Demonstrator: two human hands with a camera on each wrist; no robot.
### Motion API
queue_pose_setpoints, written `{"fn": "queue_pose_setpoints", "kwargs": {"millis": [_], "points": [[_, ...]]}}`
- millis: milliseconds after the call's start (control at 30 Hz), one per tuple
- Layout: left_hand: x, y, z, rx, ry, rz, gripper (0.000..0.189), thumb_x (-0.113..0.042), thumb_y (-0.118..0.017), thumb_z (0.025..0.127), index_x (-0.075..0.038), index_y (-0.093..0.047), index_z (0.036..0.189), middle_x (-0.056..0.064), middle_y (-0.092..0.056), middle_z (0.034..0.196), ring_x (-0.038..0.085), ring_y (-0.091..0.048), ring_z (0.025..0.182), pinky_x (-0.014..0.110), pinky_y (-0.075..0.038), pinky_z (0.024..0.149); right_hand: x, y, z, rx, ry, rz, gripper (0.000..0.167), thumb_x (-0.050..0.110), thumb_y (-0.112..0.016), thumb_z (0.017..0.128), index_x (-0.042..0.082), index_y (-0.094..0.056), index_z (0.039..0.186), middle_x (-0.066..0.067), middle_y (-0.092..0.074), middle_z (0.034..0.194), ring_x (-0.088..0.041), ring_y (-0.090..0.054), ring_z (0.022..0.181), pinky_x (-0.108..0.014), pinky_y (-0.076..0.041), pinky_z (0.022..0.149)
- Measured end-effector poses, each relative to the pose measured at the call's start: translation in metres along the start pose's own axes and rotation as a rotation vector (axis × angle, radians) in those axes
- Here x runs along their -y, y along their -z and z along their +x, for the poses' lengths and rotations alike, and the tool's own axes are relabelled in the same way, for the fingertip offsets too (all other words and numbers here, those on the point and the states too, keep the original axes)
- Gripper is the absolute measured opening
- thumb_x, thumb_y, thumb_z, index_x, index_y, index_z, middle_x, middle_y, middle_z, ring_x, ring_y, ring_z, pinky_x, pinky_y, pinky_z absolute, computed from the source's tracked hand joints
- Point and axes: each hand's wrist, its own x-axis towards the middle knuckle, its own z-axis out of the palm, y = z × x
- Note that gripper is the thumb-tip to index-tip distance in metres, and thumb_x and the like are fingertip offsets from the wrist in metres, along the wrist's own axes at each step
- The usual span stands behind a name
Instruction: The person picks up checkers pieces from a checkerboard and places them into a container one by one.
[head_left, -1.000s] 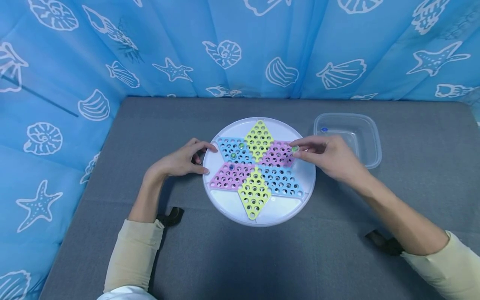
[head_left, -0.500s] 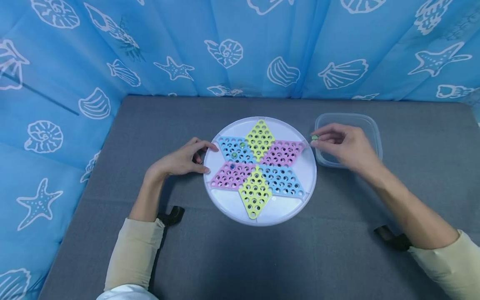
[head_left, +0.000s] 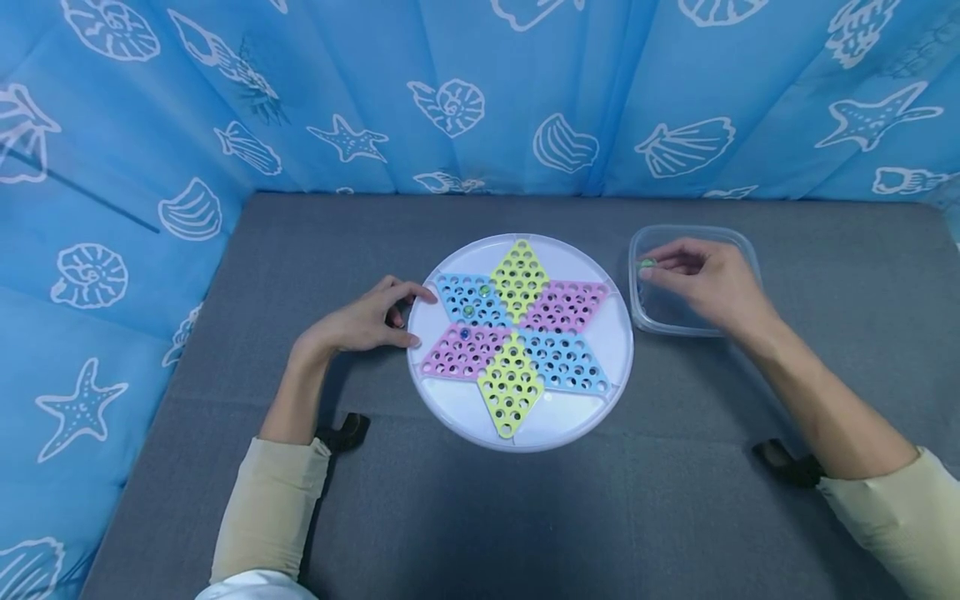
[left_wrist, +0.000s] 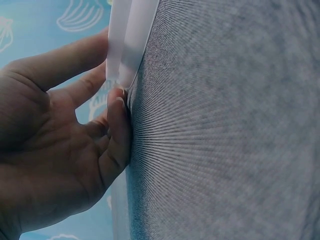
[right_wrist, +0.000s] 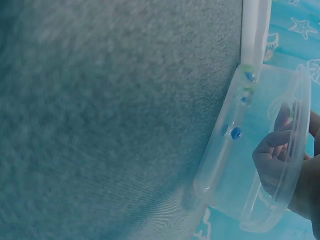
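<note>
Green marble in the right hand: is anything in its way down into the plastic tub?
Nothing visible is in the way. The right hand pinches the green marble within the open plastic tub; a blue marble lies at the bottom.

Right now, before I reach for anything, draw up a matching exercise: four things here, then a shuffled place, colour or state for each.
1. Game board
2. Left hand
3. Right hand
4. Blue marble on the game board

A. Pinches a green marble
B. Sits on pink
C. Round, with a white border
D. Touches the game board's edge

Pairs: 1-C, 2-D, 3-A, 4-B
</note>
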Motion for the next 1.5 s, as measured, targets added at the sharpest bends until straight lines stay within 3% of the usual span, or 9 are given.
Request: {"fn": "queue_pose_setpoints", "kwargs": {"millis": [433,833,1500], "points": [[-0.001,0.000,0.000,0.007,0.013,0.005,0.059,-0.012,-0.078,0.085,-0.017,-0.052,0.139,0.012,-0.037,0.122,0.026,-0.044,0.091,0.038,-0.039,0.080,-0.008,-0.001,0.017,0.084,-0.090,-0.091,0.040,0.031,-0.067,0.094,0.005,-0.062,0.125,-0.020,-0.064,0.113,-0.032,-0.059,0.099,-0.043,-0.045,0.080],[-0.003,-0.001,0.000,0.002,0.009,0.007,0.060,-0.012,-0.078,0.085,-0.017,-0.052,0.139,0.012,-0.037,0.122,0.025,-0.044,0.091,0.038,-0.039,0.080,-0.013,-0.002,0.029,0.105,-0.147,-0.207,0.045,0.038,-0.071,0.091,0.007,-0.069,0.122,-0.019,-0.066,0.109,-0.030,-0.056,0.088,-0.039,-0.041,0.070],[-0.002,0.000,-0.001,0.006,0.009,-0.004,0.059,-0.013,-0.077,0.086,-0.015,-0.052,0.139,0.014,-0.037,0.120,0.026,-0.043,0.092,0.038,-0.038,0.080,-0.013,-0.003,0.033,0.166,-0.136,-0.212,0.042,0.033,-0.071,0.090,0.007,-0.066,0.123,-0.016,-0.067,0.105,-0.027,-0.059,0.084,-0.037,-0.042,0.069]]}}
